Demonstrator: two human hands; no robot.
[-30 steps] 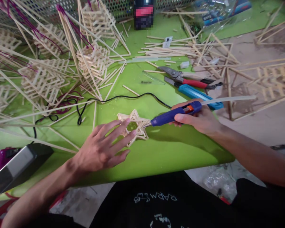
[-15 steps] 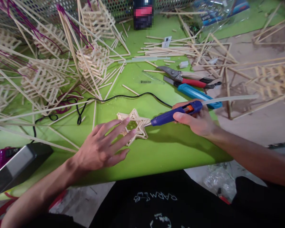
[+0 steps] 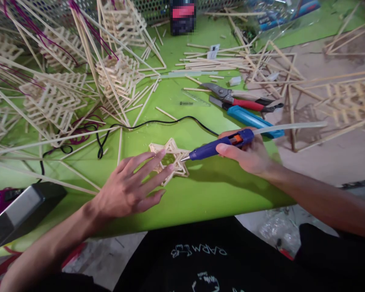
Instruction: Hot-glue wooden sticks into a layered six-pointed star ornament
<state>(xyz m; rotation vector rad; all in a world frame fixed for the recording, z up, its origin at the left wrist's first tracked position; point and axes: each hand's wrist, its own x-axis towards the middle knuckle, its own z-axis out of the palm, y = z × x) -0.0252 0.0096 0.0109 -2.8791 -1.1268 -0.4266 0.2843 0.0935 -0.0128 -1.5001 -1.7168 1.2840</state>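
Observation:
A small six-pointed star of stacked wooden sticks (image 3: 180, 167) lies on the green tabletop (image 3: 219, 190). Over its left side my left hand (image 3: 127, 184) rests with fingers spread, two fingertips on the sticks and part of the star hidden beneath. My right hand (image 3: 246, 152) is wrapped round a blue hot glue gun (image 3: 205, 151). The metal nozzle points left and meets the star's right side; whether it touches the wood I cannot tell. A translucent glue stick (image 3: 295, 126) juts from the gun's back end.
The gun's black cord (image 3: 158, 122) runs leftward across the table. Behind lie red-handled pruning shears (image 3: 246, 104), a teal utility knife (image 3: 252, 121) and loose sticks (image 3: 213, 64). Stacked stick frames with purple thread (image 3: 117, 77) crowd the left. A grey box (image 3: 21, 211) stands at the near left.
My right hand has shifted the glue gun slightly left, bringing its nozzle further in over the star. My left hand has stayed almost still on the star.

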